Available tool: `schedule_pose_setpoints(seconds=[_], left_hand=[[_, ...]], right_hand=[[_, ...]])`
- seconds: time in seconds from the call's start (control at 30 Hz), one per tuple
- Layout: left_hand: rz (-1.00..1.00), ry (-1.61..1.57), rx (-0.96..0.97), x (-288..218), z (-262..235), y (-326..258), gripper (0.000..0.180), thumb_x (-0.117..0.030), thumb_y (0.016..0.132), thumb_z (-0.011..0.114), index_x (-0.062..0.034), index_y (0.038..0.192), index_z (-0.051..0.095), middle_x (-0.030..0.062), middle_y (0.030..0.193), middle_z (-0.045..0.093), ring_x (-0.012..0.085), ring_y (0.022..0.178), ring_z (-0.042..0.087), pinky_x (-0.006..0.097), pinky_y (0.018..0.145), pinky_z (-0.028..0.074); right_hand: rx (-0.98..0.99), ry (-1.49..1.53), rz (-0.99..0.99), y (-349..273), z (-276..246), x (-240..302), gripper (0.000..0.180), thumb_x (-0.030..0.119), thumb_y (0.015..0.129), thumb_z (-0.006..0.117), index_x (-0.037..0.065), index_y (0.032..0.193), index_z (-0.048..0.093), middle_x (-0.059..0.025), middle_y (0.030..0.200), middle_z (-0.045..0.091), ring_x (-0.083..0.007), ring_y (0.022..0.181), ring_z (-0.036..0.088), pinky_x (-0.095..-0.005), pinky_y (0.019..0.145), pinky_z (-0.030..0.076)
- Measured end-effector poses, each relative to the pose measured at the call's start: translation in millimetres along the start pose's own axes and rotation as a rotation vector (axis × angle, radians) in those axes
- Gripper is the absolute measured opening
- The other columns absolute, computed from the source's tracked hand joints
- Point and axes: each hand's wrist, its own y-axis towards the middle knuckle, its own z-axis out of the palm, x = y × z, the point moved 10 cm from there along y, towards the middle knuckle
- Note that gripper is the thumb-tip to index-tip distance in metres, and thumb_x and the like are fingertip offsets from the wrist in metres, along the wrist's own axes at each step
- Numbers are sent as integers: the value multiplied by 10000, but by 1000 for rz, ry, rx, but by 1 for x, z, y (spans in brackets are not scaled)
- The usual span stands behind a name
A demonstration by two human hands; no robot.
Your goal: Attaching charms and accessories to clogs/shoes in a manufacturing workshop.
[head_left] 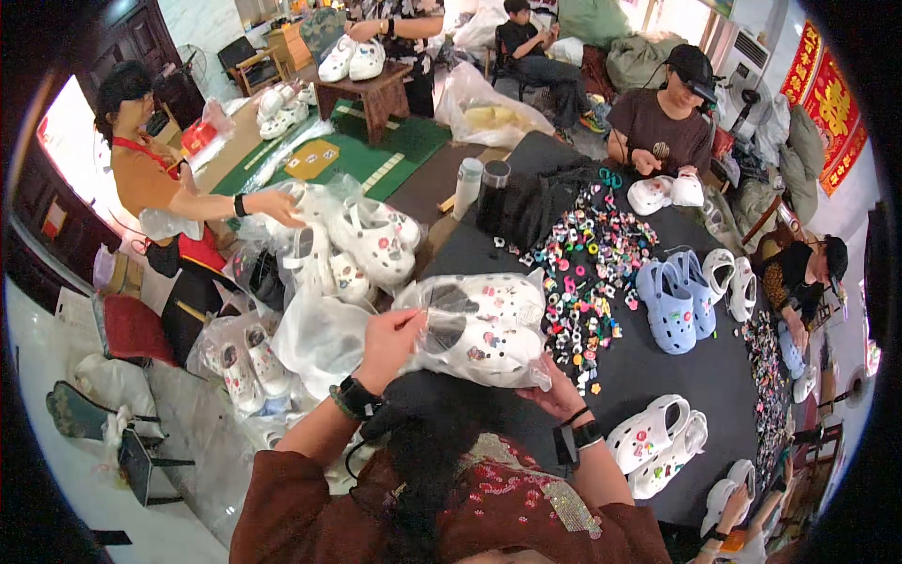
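A pair of white clogs with small colourful charms lies inside a clear plastic bag, held over the black table in front of me. My left hand is closed, pinching the bag's edge at its left end, near the clogs' heels. At the other end my right hand grips the lower right corner of the bag, close to the toes. Part of its fingers is hidden under the bag. More white clogs in clear bags are heaped just beyond, on the left.
Loose charms cover the table's middle. Blue clogs and white clogs stand to the right. A white bottle and a dark cup stand at the back. A co-worker's hand reaches over the heap; other people work around the table.
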Motion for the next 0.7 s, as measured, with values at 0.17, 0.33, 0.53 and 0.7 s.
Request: schedule_pose_setpoints(seconds=[0.17, 0.33, 0.53, 0.7], left_hand=[[-73, -21, 50, 64, -28, -15, 246, -165, 914, 593, 16, 1061, 672, 46, 792, 656, 97, 623, 578, 217, 545, 475], [-156, 29, -145, 96, -80, -6, 328, -296, 943, 550, -12, 1104, 580, 58, 915, 624, 117, 763, 587, 257, 623, 483], [-429, 55, 171, 128, -21, -14, 557, -519, 933, 499, 7, 1115, 519, 95, 932, 612, 142, 764, 591, 268, 640, 475], [-517, 82, 278, 148, 6, -4, 567, -500, 903, 563, 40, 1075, 538, 107, 855, 623, 149, 641, 588, 281, 588, 477]], right_hand=[[-154, -243, 65, -15, -56, -16, 400, 215, 967, 529, 77, 1333, 450, -34, 1183, 576, -159, 1034, 586, -331, 827, 523], [-229, -514, 30, -28, -58, 19, 286, 200, 938, 571, 23, 1163, 588, -33, 1001, 644, -96, 846, 607, -228, 675, 477], [-352, -974, -409, -31, -31, 88, 197, 147, 918, 587, 22, 1067, 620, -27, 948, 661, -85, 804, 625, -221, 673, 488], [-365, -1195, -497, -27, 18, 90, 192, 124, 876, 622, 16, 1035, 634, -90, 909, 651, -159, 795, 636, -281, 698, 495]])
